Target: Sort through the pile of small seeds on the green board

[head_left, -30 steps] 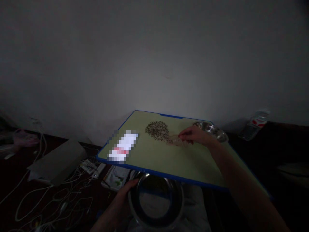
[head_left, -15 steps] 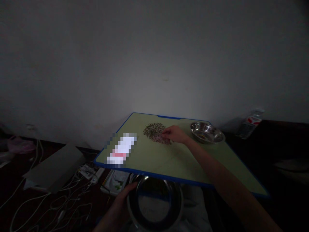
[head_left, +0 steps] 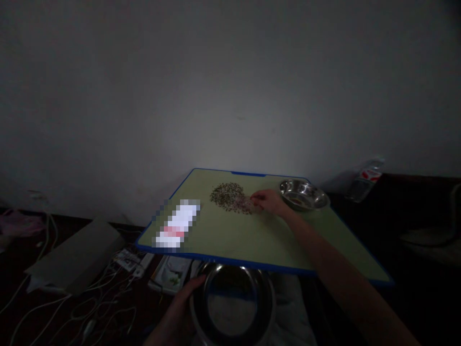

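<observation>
On a pale green table (head_left: 230, 235) with a blue rim lies a spread-out pile of small mixed dark and pinkish seeds or beans (head_left: 227, 194). My right hand (head_left: 268, 200) is at the right edge of the pile, thumb and fingers drawn together in a pinch. Whatever is between those fingertips is too small to make out. Below the near table edge, my left hand (head_left: 189, 300) grips the left rim of a shiny metal bowl (head_left: 268, 307). A second metal bowl (head_left: 306, 192) stands on the table beyond my right hand, with a little something at its bottom.
A bright pixelated rectangle (head_left: 176, 226) lies at the table's left. Tangled white cables (head_left: 95, 300), a grey box (head_left: 77, 254) and a white tray (head_left: 171, 274) are on the floor to the left. A plastic bottle (head_left: 365, 180) stands tilted at right, against the wall.
My right hand has drawn slightly right, away from the middle of the pile to its edge. My left hand keeps hold of the bowl. The view has shifted a little.
</observation>
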Demonstrator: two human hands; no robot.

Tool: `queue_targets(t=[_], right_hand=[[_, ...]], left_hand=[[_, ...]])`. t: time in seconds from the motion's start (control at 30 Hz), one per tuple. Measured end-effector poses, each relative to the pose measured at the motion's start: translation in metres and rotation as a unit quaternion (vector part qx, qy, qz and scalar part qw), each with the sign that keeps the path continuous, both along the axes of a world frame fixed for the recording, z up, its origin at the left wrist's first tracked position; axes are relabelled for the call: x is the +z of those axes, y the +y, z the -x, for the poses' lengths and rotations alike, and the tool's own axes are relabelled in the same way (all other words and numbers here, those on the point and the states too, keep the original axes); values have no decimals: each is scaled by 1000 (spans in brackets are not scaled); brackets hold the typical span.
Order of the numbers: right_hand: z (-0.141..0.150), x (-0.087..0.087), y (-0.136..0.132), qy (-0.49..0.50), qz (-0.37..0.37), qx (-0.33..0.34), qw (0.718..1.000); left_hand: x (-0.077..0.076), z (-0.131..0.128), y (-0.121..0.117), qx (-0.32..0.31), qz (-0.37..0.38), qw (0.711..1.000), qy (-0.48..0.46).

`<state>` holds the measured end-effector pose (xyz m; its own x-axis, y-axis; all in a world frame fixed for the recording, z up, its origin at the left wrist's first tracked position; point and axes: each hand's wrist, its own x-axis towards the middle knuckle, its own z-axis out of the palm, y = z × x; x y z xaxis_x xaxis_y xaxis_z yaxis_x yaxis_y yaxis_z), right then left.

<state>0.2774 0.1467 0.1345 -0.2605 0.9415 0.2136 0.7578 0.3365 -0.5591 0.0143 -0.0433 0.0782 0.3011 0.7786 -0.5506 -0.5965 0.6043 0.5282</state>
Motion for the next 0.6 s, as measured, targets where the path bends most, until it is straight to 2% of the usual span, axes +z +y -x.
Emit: queue_targets(t=[0.23,0.33,0.6], right_hand=[[8,2,-4,34,10,17,999],[8,2,-5,22,5,4,1000],[12,5,-8,15,12,25,1000]], left_hand=[[-1,1,-1,15,-9,1000,22],[0,0,-2,7,-1,1000,4],[6,-3,-2,3,10,1000,26]])
